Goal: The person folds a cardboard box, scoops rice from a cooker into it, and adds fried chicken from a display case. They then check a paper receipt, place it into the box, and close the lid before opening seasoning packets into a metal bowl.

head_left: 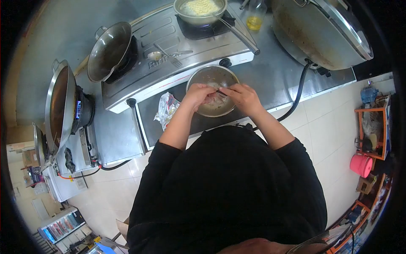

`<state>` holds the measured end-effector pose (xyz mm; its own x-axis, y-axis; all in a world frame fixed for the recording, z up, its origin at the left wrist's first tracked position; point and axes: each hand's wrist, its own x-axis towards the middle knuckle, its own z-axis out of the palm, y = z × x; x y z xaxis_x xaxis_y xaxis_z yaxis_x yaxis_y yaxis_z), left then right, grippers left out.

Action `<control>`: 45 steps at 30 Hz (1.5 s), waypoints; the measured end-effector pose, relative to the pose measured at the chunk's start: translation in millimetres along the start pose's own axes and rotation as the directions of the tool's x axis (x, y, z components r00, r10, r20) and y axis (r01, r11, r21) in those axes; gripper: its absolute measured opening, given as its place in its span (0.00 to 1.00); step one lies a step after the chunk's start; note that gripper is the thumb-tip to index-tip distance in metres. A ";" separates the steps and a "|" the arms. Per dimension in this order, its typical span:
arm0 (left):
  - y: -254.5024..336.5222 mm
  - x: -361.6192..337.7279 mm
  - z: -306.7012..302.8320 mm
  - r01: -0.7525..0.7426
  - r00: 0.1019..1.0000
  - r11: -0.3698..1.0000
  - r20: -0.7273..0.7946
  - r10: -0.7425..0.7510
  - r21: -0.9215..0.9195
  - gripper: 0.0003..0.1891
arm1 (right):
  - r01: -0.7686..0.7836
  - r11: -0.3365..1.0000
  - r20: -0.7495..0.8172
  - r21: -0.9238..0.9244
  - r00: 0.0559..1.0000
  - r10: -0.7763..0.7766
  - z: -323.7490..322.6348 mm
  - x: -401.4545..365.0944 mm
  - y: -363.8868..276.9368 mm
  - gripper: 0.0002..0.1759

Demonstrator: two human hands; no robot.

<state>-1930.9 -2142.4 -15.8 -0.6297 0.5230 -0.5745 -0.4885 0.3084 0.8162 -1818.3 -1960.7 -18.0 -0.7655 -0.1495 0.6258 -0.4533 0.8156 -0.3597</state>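
Note:
A round metal bowl sits on the counter in front of me, with pale bits and some liquid inside. Over it, my left hand is closed, the fingers curled around something pale and small. My right hand meets it from the other side, thumb and fingers pinched together. Between the fingertips is a small dark piece that I cannot make out. A crumpled silver wrapper lies left of the bowl, close to my left forearm.
A gas stove stands behind the bowl, bearing a spoon and a fork. A long-handled pan with a noodle block sits on its right burner, an empty wok on its left. A black hose runs at right below a large pot.

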 end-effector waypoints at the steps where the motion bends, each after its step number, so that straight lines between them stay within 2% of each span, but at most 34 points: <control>1: -0.9 1.1 -1.2 0.004 1.000 1.000 0.008 -0.004 0.008 0.07 | -0.012 1.000 0.009 -0.004 1.000 0.012 0.0 1.2 -0.7 0.23; 11: 4.8 -2.6 -4.7 -0.018 1.000 0.986 -0.014 0.020 0.168 0.10 | -0.087 0.995 0.152 -0.053 0.984 0.094 3.4 15.7 -6.1 0.12; 12: 4.9 -2.4 -6.3 -0.026 1.000 0.981 -0.008 0.028 0.191 0.11 | -0.140 0.990 0.167 -0.019 0.976 0.141 2.1 18.6 -7.0 0.11; 13: 5.0 -3.1 -9.2 -0.106 0.990 0.940 -0.055 0.131 0.325 0.11 | -0.193 0.981 0.183 0.013 0.965 0.188 -0.8 22.7 -8.5 0.10; 15: 9.2 -9.2 -12.3 -0.225 0.934 0.782 -0.101 0.344 0.582 0.11 | -0.291 0.955 0.203 0.057 0.940 0.274 -1.5 27.4 -8.4 0.08; 18: 21.5 -36.8 -1.6 -0.465 0.781 0.759 -0.191 0.594 0.456 0.11 | -0.394 0.916 0.207 0.082 0.905 0.371 0.5 31.0 -5.8 0.06; 20: 23.7 -46.0 1.1 -0.570 0.653 0.582 -0.110 0.749 0.581 0.10 | -0.421 0.903 0.202 0.081 0.894 0.399 -0.4 34.2 -6.2 0.06; 21: 23.8 -47.8 1.4 -0.607 0.580 0.481 -0.061 0.812 0.633 0.10 | -0.429 0.899 0.212 0.089 0.890 0.404 -0.4 35.2 -6.7 0.06; 24: 13.5 -39.3 -2.2 -0.596 0.510 0.369 -0.019 0.860 0.713 0.08 | -0.443 0.889 0.248 0.117 0.880 0.405 1.1 38.3 -7.1 0.06; 27: 7.5 -35.5 -1.9 -0.590 0.565 0.472 -0.083 0.821 0.655 0.06 | -0.440 0.889 0.290 0.128 0.874 0.390 1.1 39.5 -6.0 0.07; 32: 5.6 -35.0 -3.0 -0.585 0.577 0.469 -0.068 0.814 0.662 0.06 | -0.405 0.907 0.339 0.117 0.874 0.347 -0.6 38.0 -6.4 0.09; 36: 5.8 -35.0 -1.2 -0.581 0.573 0.468 -0.074 0.816 0.666 0.06 | -0.440 0.890 0.335 0.116 0.861 0.382 -0.8 37.7 -6.8 0.10; 38: 5.6 -35.4 -1.9 -0.563 0.602 0.529 -0.123 0.789 0.635 0.07 | -0.452 0.876 0.300 0.168 0.870 0.391 -4.3 37.5 -7.1 0.09; 41: 6.3 -36.2 -4.9 -0.533 0.626 0.597 -0.195 0.755 0.600 0.08 | -0.629 0.701 0.287 0.336 0.777 0.560 -10.0 36.0 -10.4 0.08; 42: 5.9 -36.8 -6.2 -0.521 0.633 0.617 -0.218 0.743 0.591 0.09 | -0.649 0.693 0.291 0.313 0.760 0.580 -11.5 36.0 -10.4 0.07; 44: 4.0 -36.6 -9.0 -0.462 0.714 0.678 -0.213 0.666 0.572 0.09 | -0.689 0.674 0.295 0.266 0.724 0.623 -13.6 35.8 -9.9 0.07; 45: 3.5 -36.2 -9.5 -0.431 0.752 0.705 -0.208 0.626 0.564 0.09 | -0.628 0.723 0.236 0.287 0.778 0.582 -11.7 34.3 -8.5 0.06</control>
<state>-1915.5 -2167.8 7.3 -0.9047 0.4209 0.0662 0.2676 0.4403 0.8570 -1835.3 -1966.2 14.6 -0.9673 0.2264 0.1141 0.0221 0.5236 -0.8517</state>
